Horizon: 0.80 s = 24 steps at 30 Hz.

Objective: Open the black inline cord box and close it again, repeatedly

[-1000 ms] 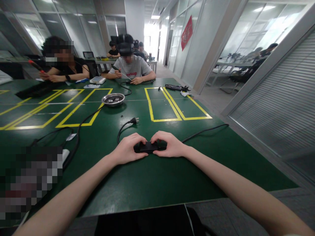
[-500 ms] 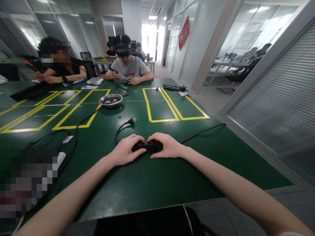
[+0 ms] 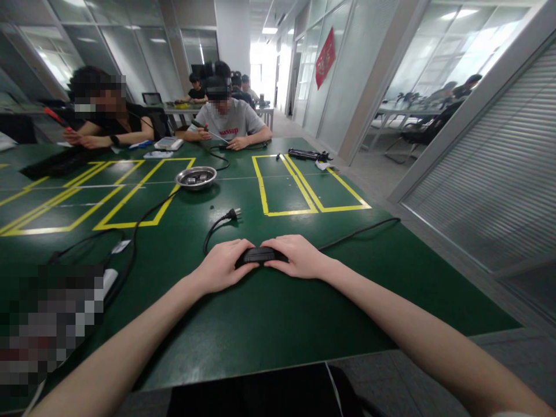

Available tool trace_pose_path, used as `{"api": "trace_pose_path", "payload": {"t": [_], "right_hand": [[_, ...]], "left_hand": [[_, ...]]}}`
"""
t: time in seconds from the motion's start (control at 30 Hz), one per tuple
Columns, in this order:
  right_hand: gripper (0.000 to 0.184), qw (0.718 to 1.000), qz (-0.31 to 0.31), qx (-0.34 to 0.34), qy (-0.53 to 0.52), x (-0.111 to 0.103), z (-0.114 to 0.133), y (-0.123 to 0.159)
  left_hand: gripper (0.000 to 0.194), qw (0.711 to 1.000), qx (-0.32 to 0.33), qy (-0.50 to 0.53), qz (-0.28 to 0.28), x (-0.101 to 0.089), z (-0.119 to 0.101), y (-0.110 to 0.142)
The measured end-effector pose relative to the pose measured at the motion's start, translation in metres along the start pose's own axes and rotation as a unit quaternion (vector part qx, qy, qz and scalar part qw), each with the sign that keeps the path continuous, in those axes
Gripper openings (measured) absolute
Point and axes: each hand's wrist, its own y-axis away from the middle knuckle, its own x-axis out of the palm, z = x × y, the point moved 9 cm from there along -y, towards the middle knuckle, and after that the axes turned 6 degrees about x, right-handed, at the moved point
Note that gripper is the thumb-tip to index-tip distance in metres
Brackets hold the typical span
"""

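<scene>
Just above the green table [image 3: 269, 324], both my hands grip one black, ribbed, rounded cord housing [image 3: 259, 255]; its exact kind I cannot tell. My left hand [image 3: 225, 265] is closed around the left end, thumb on the near side and fingers over the far side. The right end is held the same way by my right hand [image 3: 296, 256]. Both ends are hidden under my fingers. A black cord with a two-pin plug [image 3: 233, 214] curls out behind my left hand. Another black cord [image 3: 358, 234] runs from behind my right hand toward the table's right edge.
A steel bowl [image 3: 196, 178] with small metal parts stands beyond the plug. Yellow tape outlines [image 3: 290, 213] mark the table. A black folded tripod-like item [image 3: 309, 154] lies at the far right. Cords and a blurred-out object [image 3: 52, 324] lie left. Two people work across the table.
The black housing has turned in my hands, so its ribbed, rounded side now shows. My right fingers have shifted slightly along it. The plug and cords stay in place.
</scene>
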Motion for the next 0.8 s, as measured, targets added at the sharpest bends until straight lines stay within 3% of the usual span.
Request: {"api": "trace_pose_path", "payload": {"t": [0.2,0.47,0.67,0.8], "right_hand": [[0.034,1.000,0.008,-0.006,0.022,0.000,0.002,0.000],[0.034,0.998,-0.027,-0.041,0.044,-0.010,0.011,0.002],[0.034,0.972,-0.120,-0.163,0.122,-0.019,0.030,0.013],[0.037,0.949,-0.171,-0.212,0.159,-0.020,0.037,0.020]], "left_hand": [[0.025,1.000,0.005,-0.019,0.023,0.002,-0.001,-0.001],[0.028,0.999,0.021,-0.019,0.025,0.001,-0.008,-0.001],[0.043,1.000,0.012,-0.010,0.015,0.001,-0.009,-0.003],[0.039,0.999,-0.029,0.025,0.022,0.004,-0.004,-0.003]]}}
